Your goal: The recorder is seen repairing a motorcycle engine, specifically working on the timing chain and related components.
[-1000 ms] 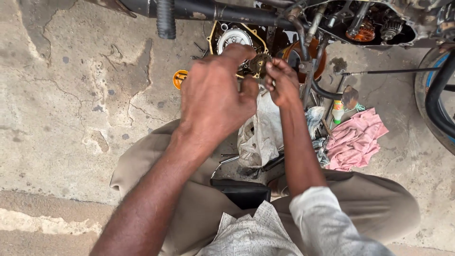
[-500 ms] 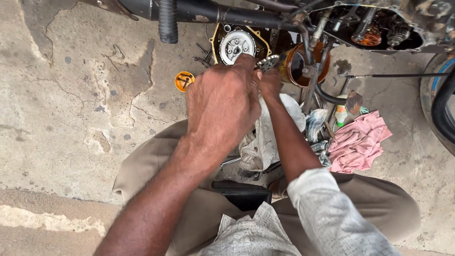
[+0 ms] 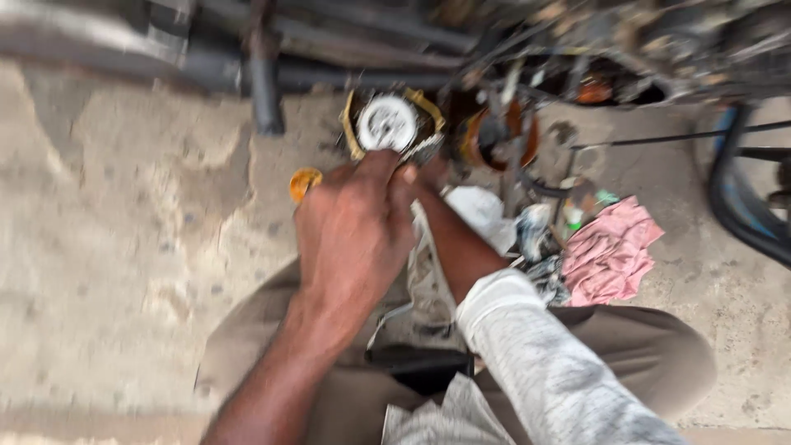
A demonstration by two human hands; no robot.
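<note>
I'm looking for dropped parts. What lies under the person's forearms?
Under the left hand and right hand lie tan trousers, a crumpled white cloth and a dark object. Anything smaller is blurred or covered.

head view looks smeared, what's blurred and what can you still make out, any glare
Head view: motion blur smears the whole frame, worst along the dark engine parts at the top; the left hand and the round white part keep their outlines, and the right hand is mostly hidden behind it. Head view: soft, even daylight, no hard glare; the pink rag stays readable.
</note>
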